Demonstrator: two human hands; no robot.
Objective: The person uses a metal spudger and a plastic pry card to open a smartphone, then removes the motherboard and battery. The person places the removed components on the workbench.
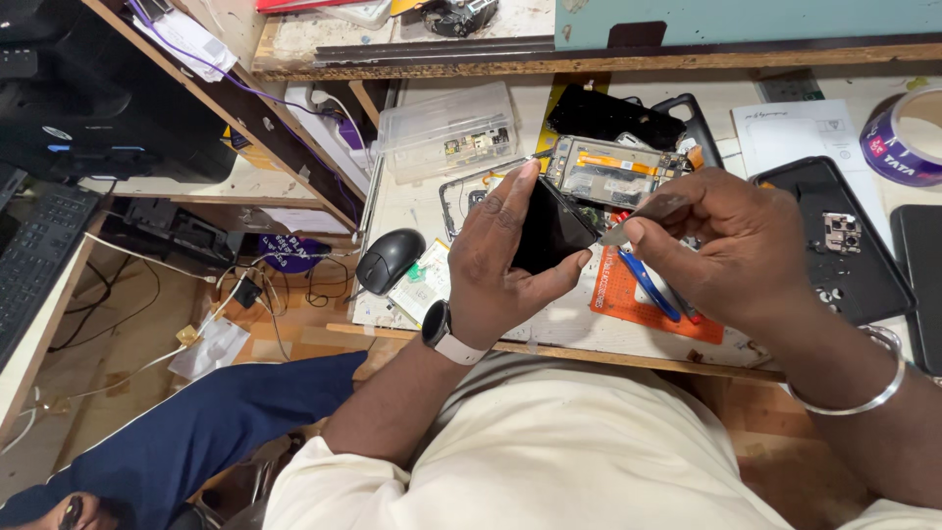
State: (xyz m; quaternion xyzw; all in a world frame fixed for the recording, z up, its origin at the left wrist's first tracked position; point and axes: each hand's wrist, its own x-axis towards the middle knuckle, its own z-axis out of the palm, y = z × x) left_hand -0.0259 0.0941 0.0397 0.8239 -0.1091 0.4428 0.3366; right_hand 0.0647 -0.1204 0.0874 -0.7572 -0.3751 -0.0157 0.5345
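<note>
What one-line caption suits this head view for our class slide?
Left hand grips a black phone while right hand sets a thin metal tool against its edge.

The worn table (510,329) holds a black mouse (390,259) at nine o'clock and a tape roll (901,137) at two o'clock.

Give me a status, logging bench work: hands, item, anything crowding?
Left hand grips flat black phone. Right hand pinches thin grey metal tool at its edge. Open phone frame just behind; black computer mouse left.
</note>
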